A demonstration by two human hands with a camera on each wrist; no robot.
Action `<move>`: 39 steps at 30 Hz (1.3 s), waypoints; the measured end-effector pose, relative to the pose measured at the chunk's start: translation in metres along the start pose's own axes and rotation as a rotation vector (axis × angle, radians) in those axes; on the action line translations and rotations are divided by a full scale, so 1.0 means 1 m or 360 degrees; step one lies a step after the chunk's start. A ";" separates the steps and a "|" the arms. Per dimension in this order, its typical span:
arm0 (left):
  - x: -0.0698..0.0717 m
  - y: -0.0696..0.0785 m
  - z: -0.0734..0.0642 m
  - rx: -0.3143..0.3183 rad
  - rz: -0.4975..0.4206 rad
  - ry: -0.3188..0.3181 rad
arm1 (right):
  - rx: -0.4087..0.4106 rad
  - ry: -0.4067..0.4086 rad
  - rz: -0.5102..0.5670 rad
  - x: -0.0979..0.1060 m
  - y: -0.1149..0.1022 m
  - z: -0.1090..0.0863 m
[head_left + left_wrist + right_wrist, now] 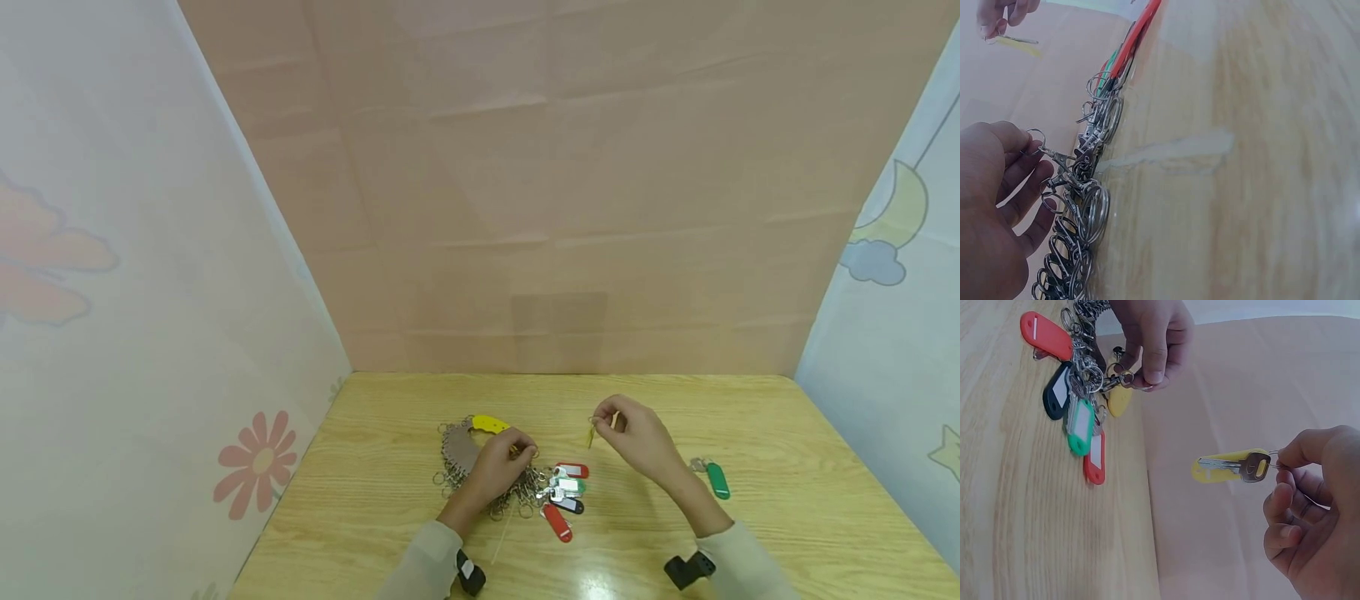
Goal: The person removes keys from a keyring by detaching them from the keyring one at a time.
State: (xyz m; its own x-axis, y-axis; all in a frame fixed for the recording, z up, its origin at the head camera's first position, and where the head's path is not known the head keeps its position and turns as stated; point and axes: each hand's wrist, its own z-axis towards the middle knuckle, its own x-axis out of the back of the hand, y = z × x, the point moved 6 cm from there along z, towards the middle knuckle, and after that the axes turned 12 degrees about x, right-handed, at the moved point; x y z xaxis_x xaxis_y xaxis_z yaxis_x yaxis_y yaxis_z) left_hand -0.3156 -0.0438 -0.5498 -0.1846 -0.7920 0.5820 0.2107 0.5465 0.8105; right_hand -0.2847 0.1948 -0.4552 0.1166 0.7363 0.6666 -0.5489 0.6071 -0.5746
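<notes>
My right hand (637,437) is raised above the table and pinches the split ring of a key (1254,467) between thumb and index finger. A yellow key tag (1210,472) hangs beside that key on the same ring. To the left, my left hand (498,468) reaches over a curved metal key holder (459,450) with a yellow handle (487,423). Its thumb and index finger pinch a small ring (1036,139) on one of the holder's snap clasps (1055,156). Many more clasps and rings line the holder's edge, partly hidden by this hand.
Beside the holder lie a red tag (557,523), a black tag (567,505), a green tag (1081,428) and another red tag (1095,459) with keys. Farther right on the wooden table (810,500) is a separate green tag (718,481) with a key. Cloth-covered walls enclose the table.
</notes>
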 end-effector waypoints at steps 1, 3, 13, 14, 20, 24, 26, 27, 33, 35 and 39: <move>0.000 0.000 0.000 -0.0003 -0.0002 0.0001 | 0.0006 0.0005 -0.0001 0.001 0.000 0.000; 0.000 0.000 0.000 -0.0009 -0.0003 0.0003 | 0.0012 0.0013 -0.0011 0.004 0.002 -0.001; -0.001 0.000 -0.001 -0.0003 -0.0042 -0.0021 | 0.0071 0.0085 -0.0067 0.022 0.001 -0.004; -0.001 -0.001 -0.001 -0.0002 -0.0040 -0.0019 | 0.0071 0.0089 -0.0068 0.024 0.001 -0.005; -0.001 -0.001 0.000 -0.0015 -0.0018 0.0000 | 0.0060 0.0117 -0.0101 0.034 0.000 -0.007; -0.001 0.000 0.000 -0.0020 -0.0005 0.0000 | 0.0045 0.0129 -0.0124 0.042 0.001 -0.009; 0.000 0.000 0.000 -0.0018 0.0013 0.0004 | 0.0048 0.0138 -0.0146 0.046 0.002 -0.010; 0.000 0.000 0.000 -0.0019 0.0027 0.0009 | 0.0047 0.0141 -0.0157 0.048 0.002 -0.010; 0.002 0.001 0.000 -0.0014 0.0074 0.0025 | 0.0050 0.0161 -0.0198 0.058 0.007 -0.016; 0.002 0.001 -0.001 -0.0013 0.0075 0.0025 | 0.0054 0.0168 -0.0198 0.061 0.008 -0.018; 0.003 0.000 0.000 -0.0016 0.0079 0.0036 | 0.0081 0.0183 -0.0212 0.066 0.011 -0.021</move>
State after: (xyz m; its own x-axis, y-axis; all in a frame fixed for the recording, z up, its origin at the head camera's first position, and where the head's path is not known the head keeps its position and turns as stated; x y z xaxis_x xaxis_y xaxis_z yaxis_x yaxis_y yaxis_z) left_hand -0.3157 -0.0459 -0.5483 -0.1517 -0.7700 0.6197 0.2287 0.5826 0.7799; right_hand -0.2656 0.2570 -0.4277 0.2835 0.6815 0.6747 -0.5632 0.6878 -0.4581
